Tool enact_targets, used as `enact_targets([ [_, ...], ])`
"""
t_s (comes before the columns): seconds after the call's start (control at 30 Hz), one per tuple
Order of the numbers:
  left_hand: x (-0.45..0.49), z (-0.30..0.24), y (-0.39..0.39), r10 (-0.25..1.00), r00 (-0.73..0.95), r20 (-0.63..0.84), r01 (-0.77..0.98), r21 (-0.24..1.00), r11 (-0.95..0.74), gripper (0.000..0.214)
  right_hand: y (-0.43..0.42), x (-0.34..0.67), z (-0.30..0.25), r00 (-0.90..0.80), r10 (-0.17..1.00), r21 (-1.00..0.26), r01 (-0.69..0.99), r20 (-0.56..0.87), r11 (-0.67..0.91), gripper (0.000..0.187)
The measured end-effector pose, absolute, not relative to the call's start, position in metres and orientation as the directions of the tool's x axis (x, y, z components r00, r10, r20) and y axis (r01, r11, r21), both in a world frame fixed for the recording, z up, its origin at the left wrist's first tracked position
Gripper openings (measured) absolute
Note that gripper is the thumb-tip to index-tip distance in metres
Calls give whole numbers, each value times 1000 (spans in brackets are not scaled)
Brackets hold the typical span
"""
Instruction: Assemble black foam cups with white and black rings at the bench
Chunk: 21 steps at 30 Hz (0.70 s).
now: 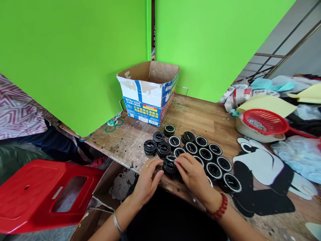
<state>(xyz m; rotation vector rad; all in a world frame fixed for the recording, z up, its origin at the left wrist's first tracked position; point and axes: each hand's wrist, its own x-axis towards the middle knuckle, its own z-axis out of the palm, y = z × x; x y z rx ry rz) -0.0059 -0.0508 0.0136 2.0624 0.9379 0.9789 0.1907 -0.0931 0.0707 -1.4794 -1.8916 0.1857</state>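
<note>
Several round black plastic parts (205, 154) stand in a cluster on the wooden table. Many carry a pale ring around the top; a few at the left, such as one black part (150, 146), show no pale ring. At the near edge of the cluster, my right hand (192, 172) pinches a thin pale ring (171, 158), tilted over the top of one black part (169, 166). My left hand (148, 180) is at that part's left side, thumb and forefinger apart, fingertips close to it; whether they touch it I cannot tell.
A cardboard box (147, 97) stands behind the cluster, before green panels (213, 43). To the right lie black and white cut-out sheets (263, 167) and a red sieve (265, 121) over a bowl. Left are green rings (110, 128), a red stool (30, 190) and an open carton (105, 184).
</note>
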Motion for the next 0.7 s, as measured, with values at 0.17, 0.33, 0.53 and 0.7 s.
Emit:
enact_targets([
  [0.17, -5, 11, -50, 808, 477, 347, 316, 789, -526, 31, -106, 187, 64, -285, 885, -307, 861, 369, 405, 22],
  [0.33, -7, 9, -49, 790, 504, 350, 343, 758, -555, 29, -110, 185, 67, -304, 857, -265, 861, 415, 434, 17],
  [0.53, -7, 14, -48, 723, 533, 440, 463, 563, -684, 28, -115, 183, 61, -213, 835, -280, 876, 507, 393, 14],
  [0.7, -4, 23, -48, 610, 585, 535, 522, 328, -787, 26, -126, 179, 56, -190, 869, -255, 908, 457, 333, 16],
])
